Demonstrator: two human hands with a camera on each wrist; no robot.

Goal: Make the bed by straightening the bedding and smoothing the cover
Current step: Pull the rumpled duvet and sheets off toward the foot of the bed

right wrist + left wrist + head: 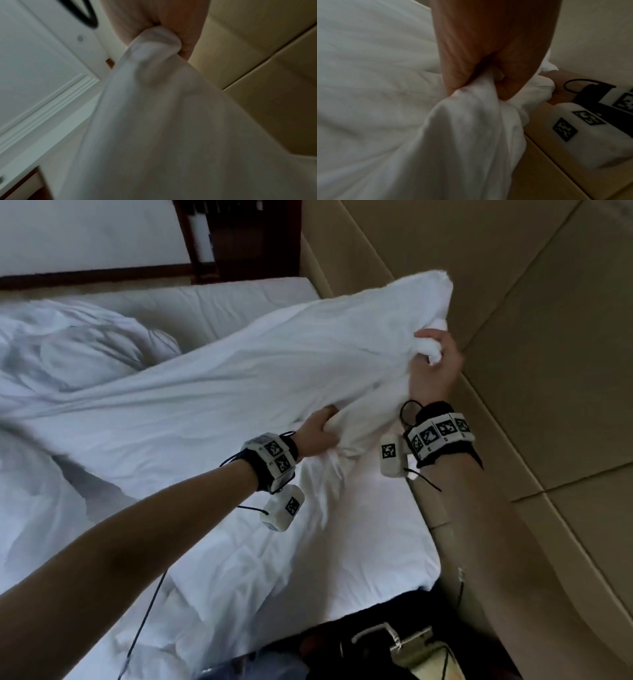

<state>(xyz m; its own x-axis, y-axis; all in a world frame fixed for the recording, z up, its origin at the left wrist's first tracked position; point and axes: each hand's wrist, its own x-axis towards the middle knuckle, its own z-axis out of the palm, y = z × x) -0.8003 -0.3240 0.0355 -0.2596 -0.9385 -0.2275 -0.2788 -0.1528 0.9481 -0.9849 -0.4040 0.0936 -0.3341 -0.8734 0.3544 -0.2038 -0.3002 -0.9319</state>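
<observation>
A white duvet cover (219, 392) is lifted off the bed and stretches from the rumpled heap at the left up to the padded headboard. My left hand (320, 431) grips a bunched fold of the cover near its lower edge; the wrist view shows the cover (471, 121) pinched between thumb and fingers of that left hand (488, 67). My right hand (433, 368) holds a wad of the same cover higher up, close to the headboard; its wrist view shows the cover (163, 121) squeezed in the right hand (163, 20). Beneath lies the white mattress sheet (376, 542).
A beige padded headboard (531, 320) runs along the right side. A crumpled heap of white bedding (68, 347) sits at the left. A dark wooden nightstand (239, 237) stands beyond the bed. A pouch and cables (411, 648) hang at my waist.
</observation>
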